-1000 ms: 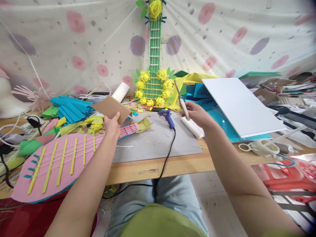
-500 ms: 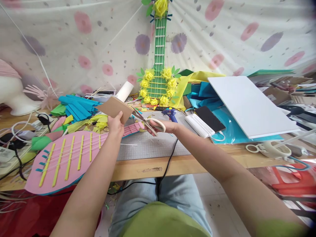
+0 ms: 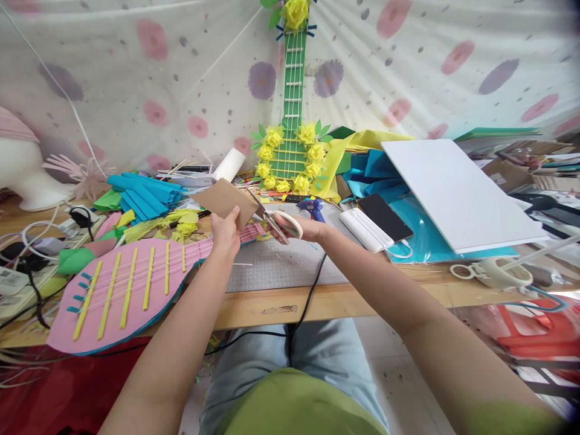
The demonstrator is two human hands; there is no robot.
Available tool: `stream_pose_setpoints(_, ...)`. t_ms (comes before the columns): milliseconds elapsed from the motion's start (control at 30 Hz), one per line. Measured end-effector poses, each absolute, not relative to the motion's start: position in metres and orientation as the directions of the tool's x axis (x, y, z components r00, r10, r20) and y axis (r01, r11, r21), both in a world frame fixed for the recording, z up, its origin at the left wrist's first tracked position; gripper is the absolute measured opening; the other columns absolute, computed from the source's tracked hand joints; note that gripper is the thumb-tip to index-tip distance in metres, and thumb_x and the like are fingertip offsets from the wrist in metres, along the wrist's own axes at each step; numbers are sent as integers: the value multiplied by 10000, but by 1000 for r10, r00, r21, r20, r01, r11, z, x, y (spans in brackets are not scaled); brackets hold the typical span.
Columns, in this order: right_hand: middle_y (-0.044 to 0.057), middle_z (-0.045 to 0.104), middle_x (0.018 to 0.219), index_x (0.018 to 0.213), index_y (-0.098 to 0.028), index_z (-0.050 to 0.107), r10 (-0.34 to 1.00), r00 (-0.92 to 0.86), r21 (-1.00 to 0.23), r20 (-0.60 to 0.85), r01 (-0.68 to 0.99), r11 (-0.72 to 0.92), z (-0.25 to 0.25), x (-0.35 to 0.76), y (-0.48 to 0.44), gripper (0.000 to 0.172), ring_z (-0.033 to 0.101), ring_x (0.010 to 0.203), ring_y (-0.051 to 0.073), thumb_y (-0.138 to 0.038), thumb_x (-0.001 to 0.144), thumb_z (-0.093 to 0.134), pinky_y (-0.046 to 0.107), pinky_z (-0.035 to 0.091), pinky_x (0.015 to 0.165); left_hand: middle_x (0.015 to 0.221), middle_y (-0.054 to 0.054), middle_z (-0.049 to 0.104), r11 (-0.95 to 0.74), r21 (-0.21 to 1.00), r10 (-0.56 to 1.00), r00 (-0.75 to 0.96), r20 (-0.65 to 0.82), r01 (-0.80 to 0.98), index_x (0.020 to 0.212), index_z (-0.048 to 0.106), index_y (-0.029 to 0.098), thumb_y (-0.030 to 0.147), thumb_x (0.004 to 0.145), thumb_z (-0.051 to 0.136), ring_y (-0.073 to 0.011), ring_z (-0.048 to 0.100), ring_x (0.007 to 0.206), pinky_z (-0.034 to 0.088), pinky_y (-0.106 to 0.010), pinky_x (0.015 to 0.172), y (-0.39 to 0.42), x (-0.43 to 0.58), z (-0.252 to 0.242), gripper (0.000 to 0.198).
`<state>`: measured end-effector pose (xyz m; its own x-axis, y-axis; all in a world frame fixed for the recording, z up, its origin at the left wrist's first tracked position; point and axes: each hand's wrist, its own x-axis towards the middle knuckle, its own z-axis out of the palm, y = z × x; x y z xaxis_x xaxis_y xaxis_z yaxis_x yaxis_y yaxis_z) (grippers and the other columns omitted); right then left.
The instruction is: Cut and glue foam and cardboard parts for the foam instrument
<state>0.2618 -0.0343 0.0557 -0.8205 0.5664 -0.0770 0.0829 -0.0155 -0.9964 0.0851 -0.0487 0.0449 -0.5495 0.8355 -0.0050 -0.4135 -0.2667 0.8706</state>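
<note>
My left hand point(image 3: 226, 231) grips a flat piece of brown cardboard point(image 3: 226, 200) by its near edge, thumb on top. In my right hand point(image 3: 294, 228) is a pair of scissors point(image 3: 285, 225) with cream handles. The blades are spread at the cardboard's right corner; whether they bite into it I cannot tell. Below and left of my left hand lies a pink paper guitar point(image 3: 122, 290) with yellow strips and white strings. Under both hands is a grey cutting mat point(image 3: 281, 266).
A green guitar with yellow paper roses point(image 3: 292, 145) stands against the flowered curtain. A blue glue gun point(image 3: 312, 208), white power bank point(image 3: 366, 229) and black phone point(image 3: 385, 217) lie right of my hands. A white board point(image 3: 462, 193) rests on blue wrap. Blue crepe paper point(image 3: 145, 196) is at left.
My left hand has moved the cardboard to the right, closer to the scissors. My right hand has shifted only slightly.
</note>
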Motion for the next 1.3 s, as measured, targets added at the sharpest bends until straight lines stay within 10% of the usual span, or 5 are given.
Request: stream_pose_setpoints(1300,-54,381,598,789,-147,476,592,-794,-984,-139,44,-172,42,269,-36,430,330,471,34,-550,708,607,171,247,418,1063,-63,631,-241,873,819,-572,-51,-424,915,498,182,44,641,621,-153,618,910,481,-380,879,-50,90,40,331)
